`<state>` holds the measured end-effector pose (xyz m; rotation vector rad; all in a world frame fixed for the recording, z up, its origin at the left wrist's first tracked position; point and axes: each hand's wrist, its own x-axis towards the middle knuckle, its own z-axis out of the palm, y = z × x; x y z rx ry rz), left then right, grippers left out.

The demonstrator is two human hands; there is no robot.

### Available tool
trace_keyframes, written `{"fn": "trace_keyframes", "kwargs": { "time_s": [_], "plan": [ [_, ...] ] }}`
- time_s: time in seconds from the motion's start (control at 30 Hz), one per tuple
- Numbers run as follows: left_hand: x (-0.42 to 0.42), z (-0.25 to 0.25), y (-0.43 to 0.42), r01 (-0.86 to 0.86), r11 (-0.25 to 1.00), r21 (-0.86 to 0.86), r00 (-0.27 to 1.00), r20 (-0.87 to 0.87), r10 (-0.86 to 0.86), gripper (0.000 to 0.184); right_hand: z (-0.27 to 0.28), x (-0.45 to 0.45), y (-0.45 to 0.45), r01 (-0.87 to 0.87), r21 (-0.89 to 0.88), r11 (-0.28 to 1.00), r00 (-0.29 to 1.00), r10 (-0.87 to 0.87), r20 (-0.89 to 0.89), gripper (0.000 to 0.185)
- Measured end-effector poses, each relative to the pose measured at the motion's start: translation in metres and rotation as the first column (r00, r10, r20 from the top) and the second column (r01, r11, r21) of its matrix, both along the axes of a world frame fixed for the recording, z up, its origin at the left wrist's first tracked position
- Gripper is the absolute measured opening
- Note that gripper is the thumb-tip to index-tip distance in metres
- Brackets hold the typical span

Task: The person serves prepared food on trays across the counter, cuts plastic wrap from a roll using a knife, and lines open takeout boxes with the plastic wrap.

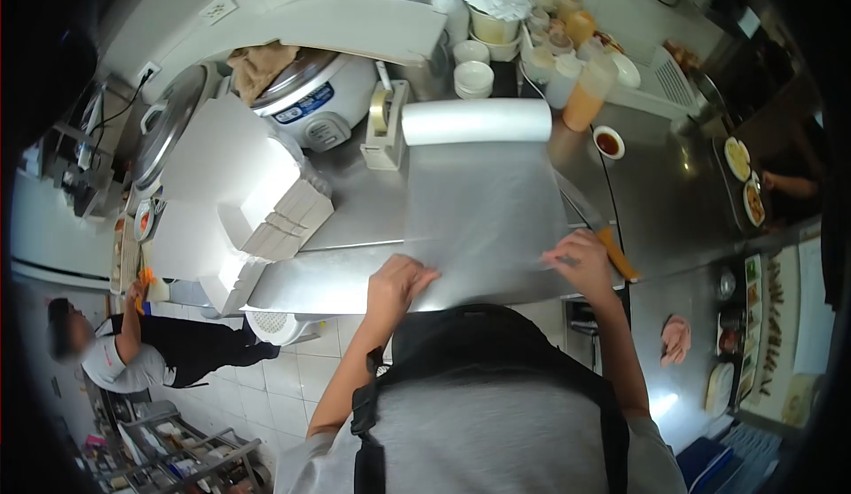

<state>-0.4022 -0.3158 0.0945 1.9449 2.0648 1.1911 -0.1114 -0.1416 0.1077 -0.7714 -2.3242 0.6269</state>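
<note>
A white roll of clear plastic (pixel 477 122) lies across the steel counter, and a plastic sheet (pixel 483 197) stretches from it toward my body. My left hand (pixel 401 285) is closed in a pinch on the sheet's near left corner. At its near right corner my right hand (pixel 582 265) pinches the same sheet. A knife with a yellow-orange handle (pixel 617 254) lies just right of my right hand, its blade running back beside the sheet. Behind and left of the sheet stands a tape dispenser (pixel 385 130).
Open white cardboard boxes (pixel 282 215) stand left, before a rice cooker (pixel 319 95). Sauce bottles (pixel 589 95), stacked white bowls (pixel 473 79) and a small sauce dish (pixel 608 143) stand at the back. Another person (pixel 146 352) works at far left; a hand (pixel 789 185) shows at far right.
</note>
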Motion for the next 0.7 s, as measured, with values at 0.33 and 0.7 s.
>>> {"fn": "trace_keyframes", "kwargs": {
  "time_s": [0.33,0.7],
  "plan": [
    [0.020,-0.064,-0.081,0.310,0.876,-0.370,0.943,0.003,-0.333,0.021,-0.086,0.044,-0.114,0.030,-0.115,0.993,0.976,-0.004,0.216,0.008],
    [0.040,-0.128,-0.077,0.004,0.865,-0.502,0.954,-0.258,-0.154,0.018,-0.140,0.023,-0.123,0.392,-0.183,0.902,0.912,-0.355,0.204,0.015]
  ]
}}
